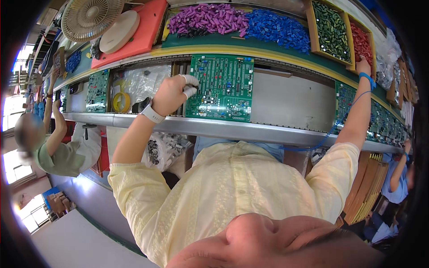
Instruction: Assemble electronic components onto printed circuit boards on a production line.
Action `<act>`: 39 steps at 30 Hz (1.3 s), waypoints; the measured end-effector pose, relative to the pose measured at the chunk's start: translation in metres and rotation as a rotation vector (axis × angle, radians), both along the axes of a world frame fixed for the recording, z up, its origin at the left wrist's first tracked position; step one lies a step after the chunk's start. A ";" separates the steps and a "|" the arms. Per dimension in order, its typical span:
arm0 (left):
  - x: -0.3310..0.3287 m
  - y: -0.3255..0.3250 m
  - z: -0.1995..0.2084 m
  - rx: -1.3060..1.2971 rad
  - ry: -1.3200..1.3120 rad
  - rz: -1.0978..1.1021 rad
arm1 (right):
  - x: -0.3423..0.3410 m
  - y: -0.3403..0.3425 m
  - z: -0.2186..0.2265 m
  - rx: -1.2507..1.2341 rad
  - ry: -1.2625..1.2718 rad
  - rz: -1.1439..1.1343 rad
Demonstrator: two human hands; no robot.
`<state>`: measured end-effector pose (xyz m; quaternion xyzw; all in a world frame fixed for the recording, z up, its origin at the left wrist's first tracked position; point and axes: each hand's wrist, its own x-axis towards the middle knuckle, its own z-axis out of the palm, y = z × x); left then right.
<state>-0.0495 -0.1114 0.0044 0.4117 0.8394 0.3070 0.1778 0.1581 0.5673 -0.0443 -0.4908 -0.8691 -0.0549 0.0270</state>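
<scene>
green circuit board (223, 91): mid-scene, near-square, no clear long axis | left hand (172, 95): nearer, bent fingers at its left edge, board lying rightward; i cannot tell whether they grip | right hand (363, 66): far right, at red parts (359, 39); grip, i cannot tell

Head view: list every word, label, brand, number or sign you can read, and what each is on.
No text can be read in this view.
Green circuit board at the left hand: fine pale markings, too small to read.
Circuit board farther left: too small to read.
Fan hub: too blurred to tell whether anything is printed.
</scene>
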 end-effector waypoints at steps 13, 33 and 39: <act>-0.003 0.014 -0.021 -0.030 0.148 -0.163 | 0.007 -0.040 0.023 0.202 0.295 -0.059; -0.002 0.034 -0.035 -0.055 0.208 -0.299 | -0.015 -0.428 0.053 -0.776 0.506 0.933; 0.002 0.035 -0.036 -0.059 0.266 -0.315 | -0.019 -0.453 0.034 -0.726 0.367 1.022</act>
